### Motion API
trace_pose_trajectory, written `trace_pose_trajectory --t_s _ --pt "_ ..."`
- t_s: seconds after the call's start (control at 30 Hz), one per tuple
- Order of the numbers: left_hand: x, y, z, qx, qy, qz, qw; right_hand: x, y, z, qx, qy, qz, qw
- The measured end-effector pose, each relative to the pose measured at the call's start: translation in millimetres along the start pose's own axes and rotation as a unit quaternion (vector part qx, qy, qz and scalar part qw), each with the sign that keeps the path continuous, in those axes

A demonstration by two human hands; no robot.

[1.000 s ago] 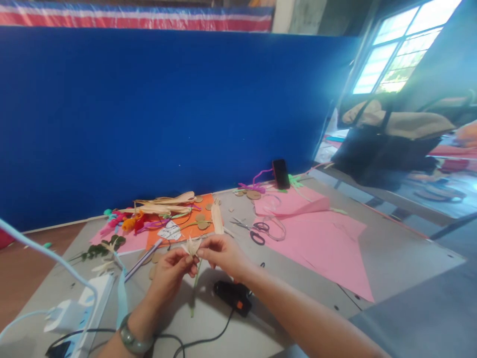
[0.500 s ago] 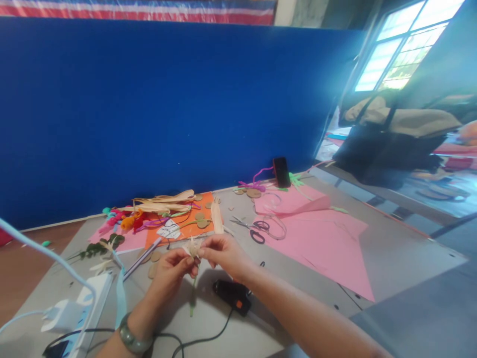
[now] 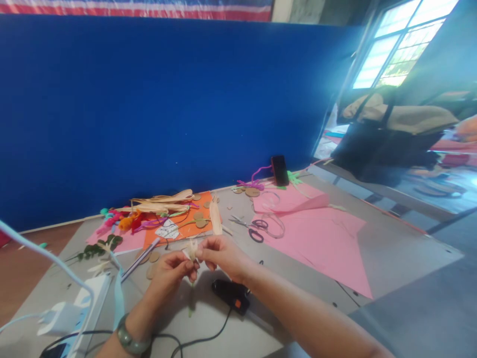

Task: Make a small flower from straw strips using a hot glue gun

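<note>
Between my two hands is a small pale cream craft flower [image 3: 192, 250] on a green stem [image 3: 191, 301] that hangs down below. My left hand [image 3: 175, 268] is closed around the flower's base, thumb and fingers pinched together. From the right, my right hand [image 3: 221, 256] pinches the flower's edge with thumb and forefinger. The fingers partly hide the flower, so its petals are hard to make out. Just under my right hand lies a black glue gun [image 3: 231, 296] with its cord running toward the front. Scissors [image 3: 253, 228] with dark handles rest beyond my right hand.
Pink paper sheets [image 3: 316, 243] cover the right of the table. An orange sheet [image 3: 192, 226] bears wooden discs and pale strips [image 3: 164, 204]. A phone [image 3: 279, 170] leans on the blue partition [image 3: 167, 99]. At front left are a power strip [image 3: 89, 303] and a leafy sprig [image 3: 97, 248].
The view has shifted slightly. Both hands keep their pinch on the flower, with only small finger movement; its stem sits a little differently.
</note>
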State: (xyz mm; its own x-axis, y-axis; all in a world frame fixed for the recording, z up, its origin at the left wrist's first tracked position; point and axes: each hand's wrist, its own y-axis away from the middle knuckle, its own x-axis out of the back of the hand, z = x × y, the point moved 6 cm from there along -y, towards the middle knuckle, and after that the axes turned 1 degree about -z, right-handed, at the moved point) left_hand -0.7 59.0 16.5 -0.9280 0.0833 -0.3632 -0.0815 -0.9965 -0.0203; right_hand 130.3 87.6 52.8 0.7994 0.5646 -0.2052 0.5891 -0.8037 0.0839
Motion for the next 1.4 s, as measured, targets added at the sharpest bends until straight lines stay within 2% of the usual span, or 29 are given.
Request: trace_pose_trajectory --t_s 0.8,1.4 --pt "3.0 0.2 -4.6 0.0 0.024 0.01 1.0 2.3 2.1 -4.5 0.019 0.004 0.018 1.0" --pt "1.6 -0.3 -4.9 0.0 0.003 0.013 1.0 4.0 0.7 -2.5 0.015 0.001 0.024 1.0"
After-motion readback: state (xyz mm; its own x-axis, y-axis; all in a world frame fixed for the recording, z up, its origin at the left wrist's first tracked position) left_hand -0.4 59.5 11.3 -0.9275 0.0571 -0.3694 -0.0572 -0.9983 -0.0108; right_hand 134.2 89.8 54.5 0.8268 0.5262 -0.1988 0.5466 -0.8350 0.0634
